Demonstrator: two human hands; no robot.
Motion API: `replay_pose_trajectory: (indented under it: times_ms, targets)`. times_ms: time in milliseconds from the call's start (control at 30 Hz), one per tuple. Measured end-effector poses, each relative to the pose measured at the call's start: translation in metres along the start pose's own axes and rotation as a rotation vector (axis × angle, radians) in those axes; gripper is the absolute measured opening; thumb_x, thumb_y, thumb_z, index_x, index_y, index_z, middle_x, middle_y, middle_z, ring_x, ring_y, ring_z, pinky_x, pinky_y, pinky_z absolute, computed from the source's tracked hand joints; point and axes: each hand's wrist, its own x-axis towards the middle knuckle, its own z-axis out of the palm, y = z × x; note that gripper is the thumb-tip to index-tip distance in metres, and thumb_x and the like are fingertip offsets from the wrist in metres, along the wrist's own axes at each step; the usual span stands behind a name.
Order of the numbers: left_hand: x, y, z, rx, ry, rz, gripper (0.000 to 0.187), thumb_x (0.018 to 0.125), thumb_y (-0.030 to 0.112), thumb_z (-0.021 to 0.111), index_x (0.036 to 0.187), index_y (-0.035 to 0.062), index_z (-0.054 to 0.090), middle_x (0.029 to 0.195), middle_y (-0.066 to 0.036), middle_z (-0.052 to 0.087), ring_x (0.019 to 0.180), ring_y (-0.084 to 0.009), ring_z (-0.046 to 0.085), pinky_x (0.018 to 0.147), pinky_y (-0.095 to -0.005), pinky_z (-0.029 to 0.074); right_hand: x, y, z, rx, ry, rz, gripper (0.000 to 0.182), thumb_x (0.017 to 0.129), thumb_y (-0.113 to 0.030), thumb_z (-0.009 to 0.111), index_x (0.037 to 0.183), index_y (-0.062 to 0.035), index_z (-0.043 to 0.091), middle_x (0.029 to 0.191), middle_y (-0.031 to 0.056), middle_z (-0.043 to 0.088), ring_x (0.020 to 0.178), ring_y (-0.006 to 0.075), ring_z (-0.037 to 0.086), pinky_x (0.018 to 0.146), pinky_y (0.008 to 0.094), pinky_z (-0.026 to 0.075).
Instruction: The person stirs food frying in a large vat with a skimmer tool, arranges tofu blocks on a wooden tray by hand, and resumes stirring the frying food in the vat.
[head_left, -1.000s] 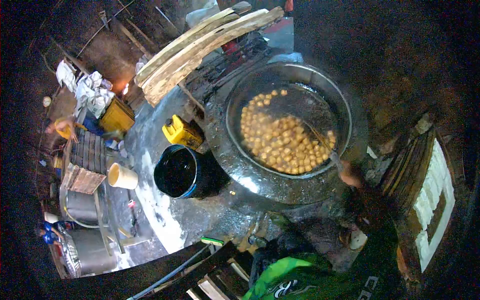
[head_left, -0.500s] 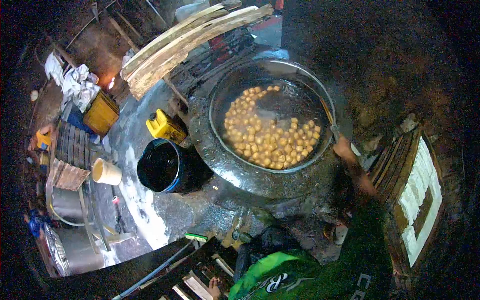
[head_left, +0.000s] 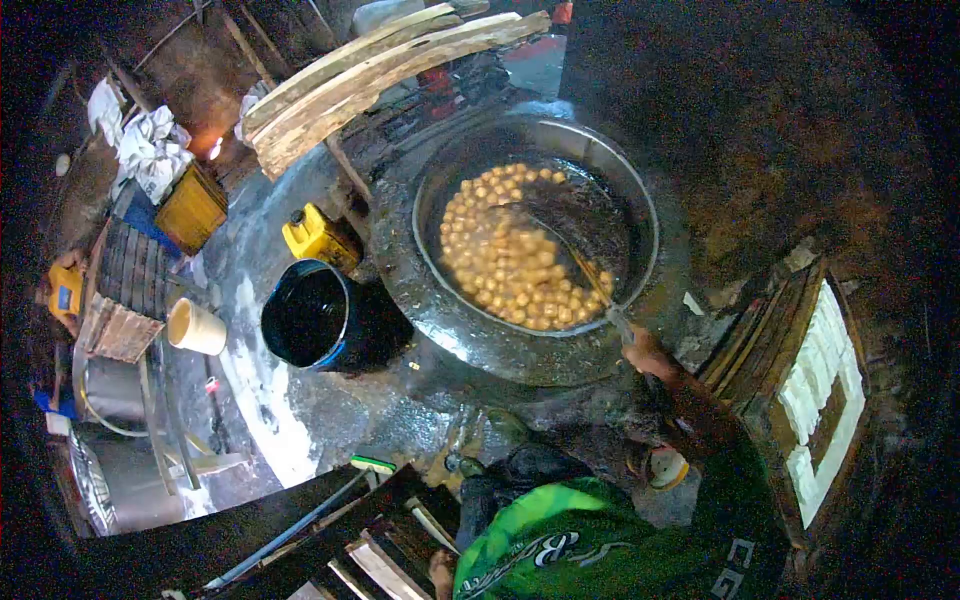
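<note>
My right hand (head_left: 648,354) is closed around the pale grip of a long-handled stirring utensil (head_left: 575,255). The utensil slants over the near-right rim of a large round pan (head_left: 652,235), its dark, blurred far end among the food. Golden-brown tofu cubes (head_left: 505,265) crowd the left and near part of the pan, in dark liquid. At the bottom of the view, my left hand (head_left: 441,573) hangs low beside wooden slats (head_left: 385,567). It is small and dim, and its fingers cannot be made out.
A dark bucket (head_left: 345,325) and a yellow jerrycan (head_left: 318,238) stand left of the pan. Split planks (head_left: 385,85) lie behind it. White slabs (head_left: 825,370) rest on a wooden tray at right. A green-headed squeegee (head_left: 373,464) and a cream pail (head_left: 197,328) are lower left.
My right hand has moved left and nearer to me. The utensil has swung from the pan's right wall in among the cubes, which now lie more bunched to the left.
</note>
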Motion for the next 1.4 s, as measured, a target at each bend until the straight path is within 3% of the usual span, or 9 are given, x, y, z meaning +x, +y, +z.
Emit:
replay_pose_trajectory:
  times_ms: [100,167,333,500,533,700,767,933,1400]
  targets:
    - [0.035,0.009,-0.004,0.051,-0.116,0.117,0.024,0.091,0.025,0.051,0.098,0.0028,0.056,0.082,-0.004,0.059,0.068,-0.0151,0.055,0.060,-0.0288,0.047,-0.031,0.034,-0.018,0.065,-0.018,-0.204,0.058,0.081,-0.023,0.061,0.130,-0.0024,0.037,0.076,0.0151,0.057,0.060,0.0241,0.055,0.054,0.0406,0.043]
    - [0.026,0.055,0.043,0.311,0.097,0.150,0.026,0.090,0.027,0.051,0.103,0.0041,0.055,0.084,-0.002,0.059,0.071,-0.0138,0.054,0.061,-0.0286,0.047,-0.050,0.038,-0.030,-0.070,0.515,-0.735,0.062,0.081,-0.026,0.061,0.132,-0.0027,0.035,0.073,0.0143,0.056,0.056,0.0221,0.054,0.050,0.0393,0.042]
    - [0.016,0.121,0.100,0.339,0.213,0.119,0.027,0.091,0.023,0.052,0.111,0.0063,0.051,0.085,-0.001,0.058,0.071,-0.0120,0.053,0.058,-0.0274,0.046,-0.003,0.056,-0.081,0.895,-0.199,0.013,0.055,0.081,-0.031,0.062,0.123,0.0001,0.043,0.054,0.0042,0.050,0.041,0.0166,0.049,0.040,0.0323,0.042]
    - [0.008,0.098,0.063,-0.062,0.119,0.080,0.021,0.091,0.018,0.050,0.109,0.0051,0.051,0.085,-0.001,0.057,0.069,-0.0119,0.053,0.055,-0.0264,0.045,0.053,0.026,-0.114,-0.023,0.095,0.080,0.051,0.080,-0.030,0.062,0.117,0.0012,0.045,0.056,0.0060,0.052,0.045,0.0179,0.050,0.044,0.0331,0.043]
    - [0.006,0.083,0.061,0.105,0.355,0.069,0.015,0.091,0.017,0.051,0.100,0.0046,0.052,0.082,-0.001,0.057,0.067,-0.0119,0.053,0.052,-0.0261,0.044,0.062,0.024,-0.119,-0.112,0.062,0.125,0.050,0.080,-0.030,0.062,0.116,0.0015,0.046,0.057,0.0063,0.052,0.046,0.0181,0.050,0.045,0.0333,0.043]
    - [-0.042,0.054,0.047,0.071,0.339,-0.143,0.011,0.091,0.017,0.049,0.090,0.0066,0.054,0.079,-0.004,0.057,0.070,-0.0138,0.054,0.058,-0.0262,0.046,0.085,0.015,-0.133,-0.250,-0.498,0.305,0.047,0.079,-0.029,0.062,0.110,0.0026,0.048,0.059,0.0081,0.053,0.051,0.0194,0.052,0.048,0.0341,0.044]
    - [-0.051,0.017,0.028,-0.048,0.175,0.055,0.015,0.092,0.019,0.046,0.090,0.0063,0.054,0.082,-0.006,0.057,0.075,-0.0177,0.055,0.065,-0.0311,0.047,0.090,0.011,-0.122,-0.226,-0.711,0.345,0.045,0.079,-0.029,0.062,0.108,0.0031,0.049,0.060,0.0088,0.054,0.053,0.0200,0.052,0.050,0.0345,0.044]
    - [-0.069,0.006,0.050,0.024,0.304,-0.162,0.016,0.092,0.019,0.046,0.090,0.0061,0.054,0.082,-0.007,0.057,0.075,-0.0182,0.054,0.065,-0.0316,0.046,0.106,0.002,-0.038,-0.135,-0.946,0.381,0.042,0.078,-0.028,0.063,0.102,0.0042,0.051,0.062,0.0106,0.055,0.058,0.0212,0.054,0.054,0.0353,0.044]
    - [-0.118,0.010,0.065,-0.010,0.441,-0.234,0.018,0.092,0.021,0.045,0.092,0.0053,0.054,0.082,-0.008,0.057,0.075,-0.0196,0.053,0.065,-0.0329,0.045,0.201,-0.126,0.134,0.283,-0.234,0.293,0.036,0.075,-0.026,0.063,0.087,0.0074,0.058,0.067,0.0156,0.059,0.072,0.0248,0.058,0.064,0.0376,0.046]
